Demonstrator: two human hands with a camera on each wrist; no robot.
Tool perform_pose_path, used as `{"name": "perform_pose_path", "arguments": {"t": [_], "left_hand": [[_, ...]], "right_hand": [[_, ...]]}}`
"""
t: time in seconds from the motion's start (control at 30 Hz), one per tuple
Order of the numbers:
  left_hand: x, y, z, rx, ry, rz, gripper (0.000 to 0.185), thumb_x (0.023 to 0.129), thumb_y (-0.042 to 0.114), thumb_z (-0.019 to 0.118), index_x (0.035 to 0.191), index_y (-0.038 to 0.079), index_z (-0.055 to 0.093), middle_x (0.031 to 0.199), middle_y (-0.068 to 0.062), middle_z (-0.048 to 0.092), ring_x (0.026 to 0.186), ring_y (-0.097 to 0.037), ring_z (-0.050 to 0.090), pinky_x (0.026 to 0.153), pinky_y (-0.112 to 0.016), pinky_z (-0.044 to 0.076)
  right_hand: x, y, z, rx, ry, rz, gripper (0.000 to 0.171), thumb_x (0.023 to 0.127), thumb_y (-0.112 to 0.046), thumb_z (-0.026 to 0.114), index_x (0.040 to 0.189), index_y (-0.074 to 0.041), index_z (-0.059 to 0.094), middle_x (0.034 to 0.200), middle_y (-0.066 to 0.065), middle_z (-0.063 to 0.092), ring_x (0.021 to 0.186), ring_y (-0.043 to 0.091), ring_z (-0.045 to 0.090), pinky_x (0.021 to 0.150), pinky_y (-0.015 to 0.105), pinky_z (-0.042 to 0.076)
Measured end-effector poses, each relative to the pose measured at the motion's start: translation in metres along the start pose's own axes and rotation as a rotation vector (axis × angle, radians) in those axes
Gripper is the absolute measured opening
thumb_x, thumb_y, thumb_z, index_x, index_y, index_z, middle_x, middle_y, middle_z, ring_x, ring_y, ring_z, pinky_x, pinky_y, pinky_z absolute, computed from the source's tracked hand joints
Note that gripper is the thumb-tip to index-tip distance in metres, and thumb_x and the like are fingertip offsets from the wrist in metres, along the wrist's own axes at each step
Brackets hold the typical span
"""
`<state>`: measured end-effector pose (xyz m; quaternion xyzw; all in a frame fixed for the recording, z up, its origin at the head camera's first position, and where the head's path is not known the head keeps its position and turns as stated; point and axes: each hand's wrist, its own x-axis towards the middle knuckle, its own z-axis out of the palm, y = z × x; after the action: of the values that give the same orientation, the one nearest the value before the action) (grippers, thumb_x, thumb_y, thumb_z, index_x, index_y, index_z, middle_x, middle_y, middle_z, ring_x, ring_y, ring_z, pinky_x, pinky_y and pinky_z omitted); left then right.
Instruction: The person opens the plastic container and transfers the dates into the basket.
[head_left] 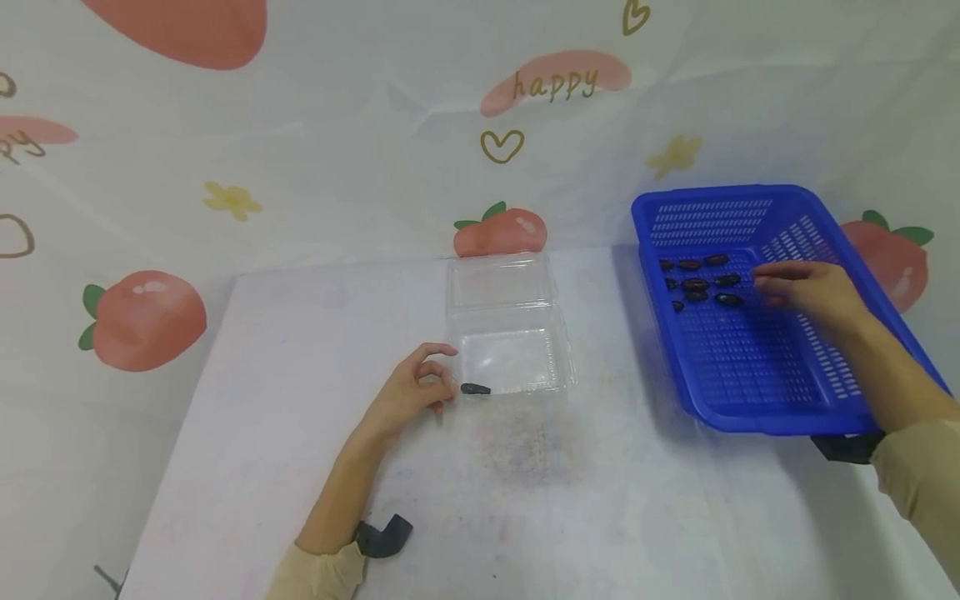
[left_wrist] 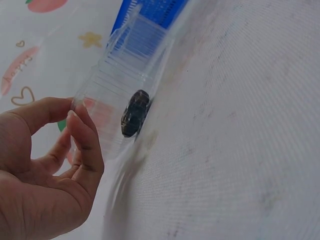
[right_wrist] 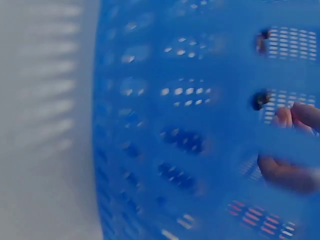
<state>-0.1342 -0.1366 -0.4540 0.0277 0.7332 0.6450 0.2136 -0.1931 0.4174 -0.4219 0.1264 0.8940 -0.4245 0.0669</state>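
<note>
Blue basket [right_wrist: 165,150] blurs; right hand [right_wrist: 290,150] cropped.

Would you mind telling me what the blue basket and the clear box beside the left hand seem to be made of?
The basket looks like moulded plastic: uniform glossy blue, with rows of slots in its walls and floor. The box looks like thin clear plastic: the table shows through it, it catches glare, and the left wrist view shows ribbed walls. The dark pieces in the basket are too small to tell.

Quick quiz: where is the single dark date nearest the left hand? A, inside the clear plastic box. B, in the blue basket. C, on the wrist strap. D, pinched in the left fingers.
A: the dark date lies inside the clear plastic box, just beside the left hand.
</note>
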Motion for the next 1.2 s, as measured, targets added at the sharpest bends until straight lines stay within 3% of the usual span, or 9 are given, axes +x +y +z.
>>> {"name": "perform_pose_path", "arguments": {"t": [0.1,0.33,0.5,0.7,0.8,1.2], "left_hand": [[0.0,0.0,0.0,-0.002,0.003,-0.002,0.05,0.089,-0.002,0.065,0.136,0.008,0.05,0.092,-0.01,0.057,0.08,-0.029,0.062,0.058,-0.03,0.053],[0.002,-0.003,0.0,0.001,0.011,-0.004,0.05,0.088,-0.002,0.066,0.135,0.01,0.052,0.092,-0.009,0.056,0.079,-0.03,0.062,0.058,-0.03,0.053],[0.003,-0.003,0.0,0.003,0.008,0.007,0.05,0.088,-0.003,0.066,0.135,0.008,0.051,0.091,-0.009,0.056,0.076,-0.029,0.061,0.058,-0.03,0.053],[0.003,-0.004,0.001,0.001,0.01,-0.003,0.051,0.088,-0.003,0.066,0.135,0.007,0.051,0.09,-0.008,0.056,0.075,-0.027,0.06,0.058,-0.029,0.052],[0.003,-0.004,0.001,0.001,0.006,-0.011,0.051,0.088,-0.002,0.066,0.135,0.007,0.05,0.091,-0.008,0.056,0.075,-0.027,0.06,0.058,-0.029,0.052],[0.003,-0.002,0.001,0.01,0.016,-0.007,0.051,0.088,-0.002,0.067,0.135,0.009,0.052,0.091,-0.009,0.056,0.072,-0.026,0.058,0.057,-0.029,0.052]], "right_hand": [[-0.004,-0.005,-0.001,0.039,0.018,0.007,0.057,0.097,-0.047,0.058,0.135,-0.004,0.055,0.093,-0.03,0.057,0.081,-0.012,0.056,0.07,0.011,0.052],[-0.016,-0.018,0.0,0.181,0.001,-0.037,0.032,0.098,-0.041,0.058,0.123,-0.022,0.065,0.097,-0.029,0.059,0.088,-0.012,0.058,0.073,0.01,0.052],[-0.03,-0.031,0.007,0.192,-0.009,-0.072,0.045,0.098,-0.043,0.057,0.132,-0.014,0.06,0.104,-0.026,0.059,0.092,-0.011,0.059,0.075,0.008,0.051],[-0.044,-0.05,0.019,0.396,-0.05,-0.144,0.025,0.098,-0.028,0.063,0.119,-0.018,0.069,0.105,-0.017,0.068,0.092,-0.002,0.067,0.077,0.014,0.054],[-0.051,-0.061,0.027,0.446,-0.068,-0.173,0.023,0.097,-0.024,0.065,0.118,-0.017,0.07,0.106,-0.013,0.069,0.093,0.002,0.068,0.077,0.015,0.055],[-0.073,-0.104,0.059,0.426,-0.098,-0.265,0.034,0.098,-0.022,0.063,0.124,-0.002,0.065,0.11,-0.007,0.07,0.096,0.008,0.068,0.082,0.017,0.055]]}}
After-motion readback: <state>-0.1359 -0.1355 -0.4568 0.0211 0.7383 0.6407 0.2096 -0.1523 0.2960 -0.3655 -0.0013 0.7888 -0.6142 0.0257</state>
